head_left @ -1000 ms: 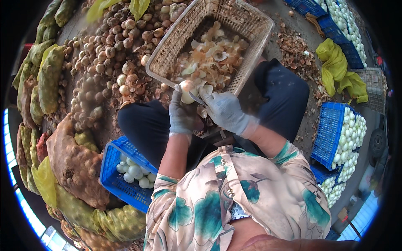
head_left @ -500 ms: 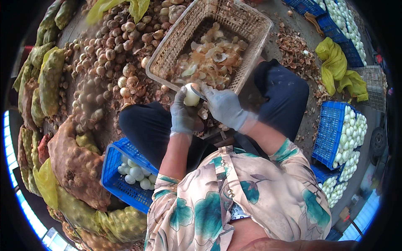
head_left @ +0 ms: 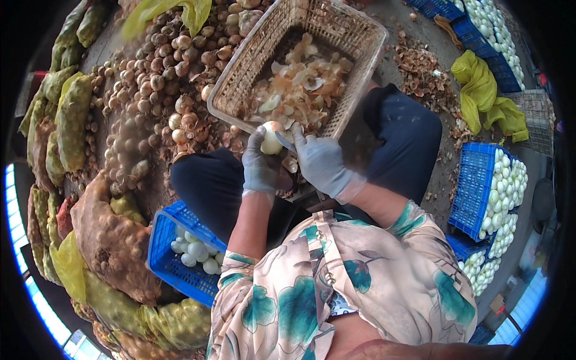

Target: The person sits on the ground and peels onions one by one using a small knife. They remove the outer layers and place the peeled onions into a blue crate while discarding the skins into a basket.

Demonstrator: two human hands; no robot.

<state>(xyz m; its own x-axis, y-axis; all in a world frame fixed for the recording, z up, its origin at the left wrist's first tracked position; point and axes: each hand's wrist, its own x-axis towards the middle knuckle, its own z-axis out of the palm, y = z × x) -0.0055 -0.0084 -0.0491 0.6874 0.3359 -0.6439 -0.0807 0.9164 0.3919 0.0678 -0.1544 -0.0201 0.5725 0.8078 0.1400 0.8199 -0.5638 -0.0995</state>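
My left hand (head_left: 260, 162), in a pale grey glove, is closed around a partly peeled onion (head_left: 273, 137), white on one side with some tan skin left. Beside it my right hand (head_left: 322, 161), gloved alike, grips a small knife (head_left: 284, 141) whose blade lies against the onion's right side; the handle is hidden in the fingers. Just beyond both hands a dirty beige plastic crate (head_left: 240, 122) stands tilted in view, with loose onion skins (head_left: 309, 81) inside. Near my left elbow is a blue crate (head_left: 161, 255) partly filled with peeled white onions (head_left: 195, 248).
Unpeeled onions (head_left: 157, 81) cover the floor at the left. Full mesh sacks (head_left: 114, 234) lie along the left edge. On the right are blue crates (head_left: 471, 189) of peeled onions, a yellow mesh bag (head_left: 477, 90) and scattered skins (head_left: 423, 75).
My right fingers have shifted slightly, and the knife blade shows lower on the onion's right side. The onion has turned a little, showing more tan skin, and stays in my left hand.
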